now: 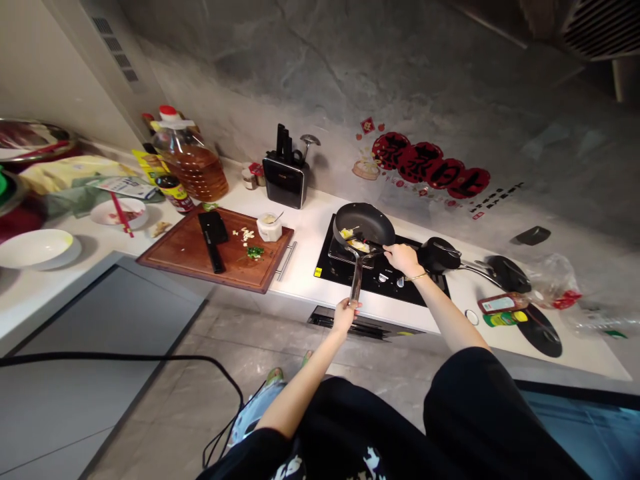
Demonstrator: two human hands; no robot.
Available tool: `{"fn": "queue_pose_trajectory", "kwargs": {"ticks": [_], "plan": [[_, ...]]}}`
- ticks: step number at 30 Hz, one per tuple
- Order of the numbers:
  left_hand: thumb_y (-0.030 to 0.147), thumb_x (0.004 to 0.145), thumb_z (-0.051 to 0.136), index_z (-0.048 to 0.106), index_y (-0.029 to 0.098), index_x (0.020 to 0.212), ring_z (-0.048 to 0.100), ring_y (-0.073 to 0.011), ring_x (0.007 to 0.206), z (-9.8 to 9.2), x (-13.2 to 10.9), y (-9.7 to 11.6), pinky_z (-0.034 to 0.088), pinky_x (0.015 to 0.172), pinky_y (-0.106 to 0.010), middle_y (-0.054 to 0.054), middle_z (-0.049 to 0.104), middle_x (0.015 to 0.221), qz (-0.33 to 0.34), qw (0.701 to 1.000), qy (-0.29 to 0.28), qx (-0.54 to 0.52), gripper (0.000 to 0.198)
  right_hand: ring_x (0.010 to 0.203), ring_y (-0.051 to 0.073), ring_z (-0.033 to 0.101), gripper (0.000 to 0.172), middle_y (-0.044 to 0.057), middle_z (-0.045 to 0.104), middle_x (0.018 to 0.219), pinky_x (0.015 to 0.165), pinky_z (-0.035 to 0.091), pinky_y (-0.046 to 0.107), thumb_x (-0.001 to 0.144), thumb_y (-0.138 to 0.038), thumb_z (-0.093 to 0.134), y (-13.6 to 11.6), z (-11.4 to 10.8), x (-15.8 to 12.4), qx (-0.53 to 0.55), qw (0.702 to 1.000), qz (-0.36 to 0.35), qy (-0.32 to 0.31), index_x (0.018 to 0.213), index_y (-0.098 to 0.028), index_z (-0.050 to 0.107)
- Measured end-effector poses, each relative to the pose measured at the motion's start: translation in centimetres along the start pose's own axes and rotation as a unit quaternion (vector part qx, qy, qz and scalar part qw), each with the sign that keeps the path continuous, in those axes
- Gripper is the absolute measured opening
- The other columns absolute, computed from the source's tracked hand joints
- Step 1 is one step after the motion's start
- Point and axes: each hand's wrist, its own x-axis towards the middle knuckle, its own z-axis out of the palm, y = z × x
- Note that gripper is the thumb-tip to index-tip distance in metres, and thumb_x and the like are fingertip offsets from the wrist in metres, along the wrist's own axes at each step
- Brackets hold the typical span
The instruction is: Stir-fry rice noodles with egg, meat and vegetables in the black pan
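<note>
My left hand [345,315] is wrapped around the metal handle [357,277] of a dark frying pan [373,223]. The pan is tilted, low over the near-left part of the black stove [390,283]. Yellow and white egg [358,245] lies in the near side of the pan. From the right, my right hand [401,259] reaches to the rim, closed on a black spatula [373,244] whose far end is among the egg. Its exact shape is hard to make out against the dark pan.
Left of the stove, a wooden cutting board [170,250] carries a black cleaver [213,240], garlic, chopped greens and a white jar [270,227]. Behind stand a knife block [285,180] and an oil jug [195,167]. A black saucepan [440,255] and bottles [503,303] are right.
</note>
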Motion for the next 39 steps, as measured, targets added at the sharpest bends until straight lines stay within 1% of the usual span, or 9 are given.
{"fn": "queue_pose_trajectory", "kwargs": {"ticks": [7, 10, 13, 16, 21, 27, 31, 34, 39], "plan": [[0.026, 0.075, 0.058, 0.057, 0.012, 0.077, 0.050, -0.0066, 0.053, 0.0, -0.1, 0.1, 0.037, 0.049, -0.019, -0.007, 0.067, 0.081, -0.002, 1.000, -0.004, -0.006, 0.014, 0.095, 0.024, 0.063, 0.036, 0.008, 0.068, 0.108, 0.082, 0.046, 0.034, 0.087, -0.035, 0.046, 5.9, -3.1, -1.5, -0.022, 0.999, 0.029, -0.004, 0.117, -0.028, 0.064], [0.027, 0.073, 0.060, 0.058, 0.012, 0.077, 0.050, -0.0066, 0.053, -0.1, -0.1, 0.2, 0.037, 0.049, -0.019, -0.007, 0.067, 0.080, -0.003, 1.000, -0.008, -0.009, 0.015, 0.097, 0.024, 0.062, 0.032, 0.005, 0.069, 0.106, 0.083, 0.045, 0.032, 0.083, -0.034, 0.052, 6.9, -4.1, -1.5, -0.015, 0.999, 0.021, -0.030, 0.111, -0.028, 0.068], [0.027, 0.072, 0.061, 0.058, 0.012, 0.075, 0.050, -0.0068, 0.053, -0.1, -0.1, 0.2, 0.037, 0.049, -0.019, -0.006, 0.067, 0.078, -0.004, 1.000, -0.010, -0.011, 0.015, 0.098, 0.022, 0.062, 0.032, 0.002, 0.069, 0.107, 0.082, 0.046, 0.030, 0.082, -0.036, 0.054, 6.1, -4.0, -1.2, -0.002, 0.999, -0.001, -0.054, 0.110, -0.031, 0.068], [0.026, 0.072, 0.060, 0.057, 0.013, 0.074, 0.050, -0.0069, 0.052, -0.2, 0.0, 0.2, 0.036, 0.048, -0.019, -0.006, 0.067, 0.078, -0.006, 1.000, -0.010, -0.011, 0.013, 0.100, 0.022, 0.061, 0.034, 0.003, 0.068, 0.110, 0.084, 0.046, 0.031, 0.085, -0.036, 0.050, 3.9, -2.9, -0.3, -0.001, 0.999, -0.018, -0.034, 0.115, -0.032, 0.065], [0.024, 0.072, 0.059, 0.058, 0.013, 0.073, 0.051, -0.0072, 0.052, -0.3, 0.1, 0.1, 0.036, 0.049, -0.020, -0.007, 0.068, 0.080, -0.005, 1.000, -0.008, -0.008, 0.012, 0.098, 0.026, 0.062, 0.037, 0.010, 0.067, 0.110, 0.082, 0.047, 0.036, 0.088, -0.036, 0.045, 0.7, -0.6, 2.3, 0.013, 0.999, 0.029, 0.002, 0.120, -0.029, 0.062], [0.026, 0.071, 0.061, 0.057, 0.013, 0.071, 0.050, -0.0065, 0.052, -0.3, 0.1, 0.1, 0.035, 0.048, -0.019, -0.007, 0.068, 0.079, 0.000, 1.000, -0.012, -0.015, 0.014, 0.099, 0.023, 0.062, 0.037, 0.009, 0.067, 0.111, 0.083, 0.048, 0.032, 0.087, -0.035, 0.045, 2.0, 0.2, 1.5, 0.026, 0.997, 0.076, -0.013, 0.118, -0.026, 0.063], [0.026, 0.072, 0.060, 0.057, 0.013, 0.071, 0.049, -0.0060, 0.051, -0.2, 0.2, 0.0, 0.035, 0.048, -0.019, -0.007, 0.068, 0.080, -0.003, 1.000, -0.014, -0.019, 0.014, 0.098, 0.022, 0.063, 0.036, 0.008, 0.068, 0.109, 0.084, 0.047, 0.032, 0.087, -0.035, 0.045, 2.9, -0.2, -0.2, 0.027, 0.999, 0.031, -0.019, 0.117, -0.027, 0.064], [0.026, 0.073, 0.060, 0.057, 0.012, 0.072, 0.050, -0.0066, 0.051, -0.2, 0.2, 0.1, 0.035, 0.048, -0.019, -0.007, 0.068, 0.080, -0.007, 1.000, -0.014, -0.017, 0.013, 0.098, 0.022, 0.063, 0.037, 0.008, 0.068, 0.107, 0.085, 0.047, 0.033, 0.088, -0.036, 0.045, 1.6, 0.1, 0.6, 0.018, 1.000, 0.004, 0.001, 0.119, -0.028, 0.062], [0.024, 0.074, 0.058, 0.058, 0.012, 0.074, 0.050, -0.0069, 0.052, -0.3, 0.1, 0.3, 0.035, 0.048, -0.019, -0.008, 0.068, 0.080, -0.010, 1.000, -0.017, -0.012, 0.012, 0.098, 0.023, 0.063, 0.038, 0.011, 0.067, 0.108, 0.083, 0.047, 0.032, 0.089, -0.035, 0.042, -1.1, 1.0, 4.1, 0.031, 0.998, 0.059, 0.011, 0.121, -0.026, 0.060]]}}
